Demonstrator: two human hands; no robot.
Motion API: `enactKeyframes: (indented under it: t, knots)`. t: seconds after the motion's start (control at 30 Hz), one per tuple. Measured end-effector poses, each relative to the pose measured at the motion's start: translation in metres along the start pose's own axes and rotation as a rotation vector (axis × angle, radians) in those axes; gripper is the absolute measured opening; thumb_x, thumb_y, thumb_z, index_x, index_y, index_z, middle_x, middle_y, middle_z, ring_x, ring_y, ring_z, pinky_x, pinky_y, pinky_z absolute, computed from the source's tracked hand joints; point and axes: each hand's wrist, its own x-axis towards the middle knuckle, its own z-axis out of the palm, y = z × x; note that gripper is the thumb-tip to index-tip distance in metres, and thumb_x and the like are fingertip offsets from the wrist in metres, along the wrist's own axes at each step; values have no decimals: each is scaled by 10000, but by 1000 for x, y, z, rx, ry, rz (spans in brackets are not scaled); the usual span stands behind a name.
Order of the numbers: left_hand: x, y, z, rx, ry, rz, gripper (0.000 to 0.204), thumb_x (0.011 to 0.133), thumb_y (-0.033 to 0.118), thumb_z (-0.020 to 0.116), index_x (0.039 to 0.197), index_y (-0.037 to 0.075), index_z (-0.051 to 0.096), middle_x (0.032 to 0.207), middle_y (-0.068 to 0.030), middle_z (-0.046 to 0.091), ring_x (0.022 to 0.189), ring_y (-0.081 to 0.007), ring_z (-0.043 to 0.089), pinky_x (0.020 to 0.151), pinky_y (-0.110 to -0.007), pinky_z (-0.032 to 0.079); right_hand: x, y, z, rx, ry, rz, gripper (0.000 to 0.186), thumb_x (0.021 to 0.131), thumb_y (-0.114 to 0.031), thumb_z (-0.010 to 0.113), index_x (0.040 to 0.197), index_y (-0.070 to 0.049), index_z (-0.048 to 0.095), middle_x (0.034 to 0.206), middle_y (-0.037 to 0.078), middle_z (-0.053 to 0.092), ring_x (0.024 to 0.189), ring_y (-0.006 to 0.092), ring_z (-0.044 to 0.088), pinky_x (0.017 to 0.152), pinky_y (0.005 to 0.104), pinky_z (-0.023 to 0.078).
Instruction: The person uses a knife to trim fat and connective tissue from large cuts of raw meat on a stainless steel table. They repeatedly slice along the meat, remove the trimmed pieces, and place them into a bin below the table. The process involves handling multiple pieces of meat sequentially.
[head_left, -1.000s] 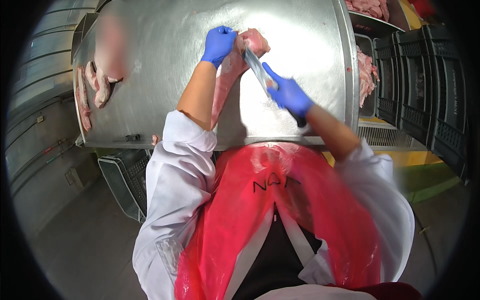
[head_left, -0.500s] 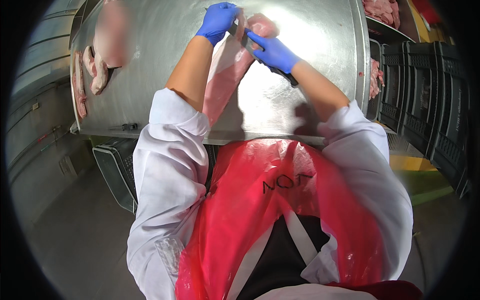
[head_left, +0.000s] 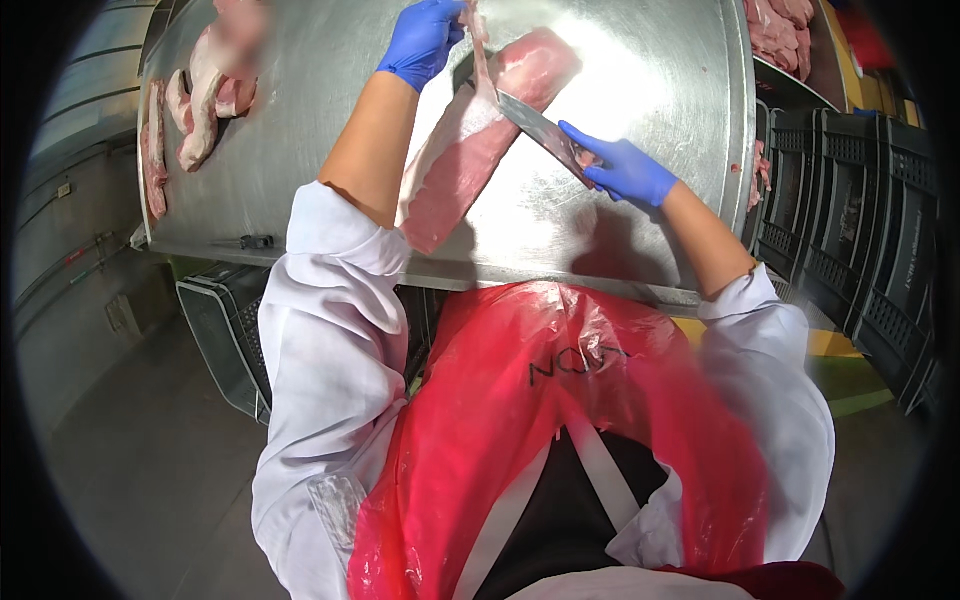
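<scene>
My left hand [head_left: 422, 42], in a blue glove, pinches and lifts a thin strip of pale membrane [head_left: 479, 50] from the long pink piece of meat [head_left: 445, 200], which lies diagonally on the steel table [head_left: 310, 120]. My right hand [head_left: 625, 172], also gloved in blue, is closed on a knife [head_left: 540, 130]; its long blade points up-left and touches the strip where it joins the meat. My left forearm is beside the near end of the meat.
Other cuts of meat [head_left: 200, 130] and a narrow strip [head_left: 156, 170] lie at the table's left. A bin of meat pieces [head_left: 778, 35] is at the upper right, stacked dark crates [head_left: 870, 240] at the right. Another crate [head_left: 220, 340] sits below the table's left edge.
My left hand has moved up and left, raising the strip. My right hand first went up along the meat, then came down and right with the knife, exposing more blade.
</scene>
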Motion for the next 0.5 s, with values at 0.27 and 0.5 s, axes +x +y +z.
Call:
enactKeyframes:
  t: [0.27,0.5]
  knots:
    - [-4,2,-13,-194,-19,22,232,992,117,606,1128,-54,682,930,-69,672,787,-121,623,733,-268,517,10,-39,10,72,-7,-8,721,983,-121,537,1636,-304,292,723,-2,546,550,77,477,501,248,448]
    - [-30,16,18,-203,-110,38,108,978,83,576,956,66,680,810,-7,626,665,-85,540,587,-225,439,71,-68,25,60,46,-31,689,1021,-215,503,1627,-417,245,760,54,612,568,119,579,598,279,544]
